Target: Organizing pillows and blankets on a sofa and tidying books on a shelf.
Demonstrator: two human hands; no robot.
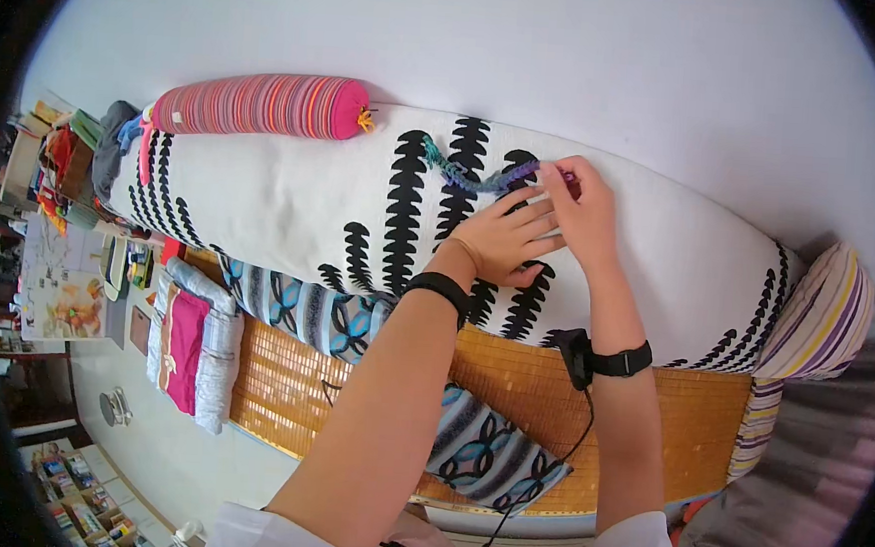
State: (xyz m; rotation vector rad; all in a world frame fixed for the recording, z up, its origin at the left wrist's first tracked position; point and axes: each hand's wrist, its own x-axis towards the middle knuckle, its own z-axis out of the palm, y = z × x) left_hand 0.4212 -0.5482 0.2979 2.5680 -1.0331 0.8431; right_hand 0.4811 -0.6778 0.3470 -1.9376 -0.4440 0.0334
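A knitted or crocheted strip (481,182), shading from teal to purple, lies in a wavy line on a white cushion (284,204) with black leaf-like motifs. At the strip's purple end, my right hand (581,203) pinches it between thumb and fingers. My left hand (506,236) rests on the white fabric just below the strip, palm down and fingers apart, its fingertips close to my right hand. Whether those fingertips touch the strip cannot be told. Black bands circle both wrists, and a dark cable hangs from the one on the right.
A striped pink bolster (260,105) lies along the wall at the left. Below the white cushion are a woven bamboo mat (288,377), patterned blue-grey cushions (491,446) and a folded quilt (215,365). A striped cushion (818,319) stands at the right end.
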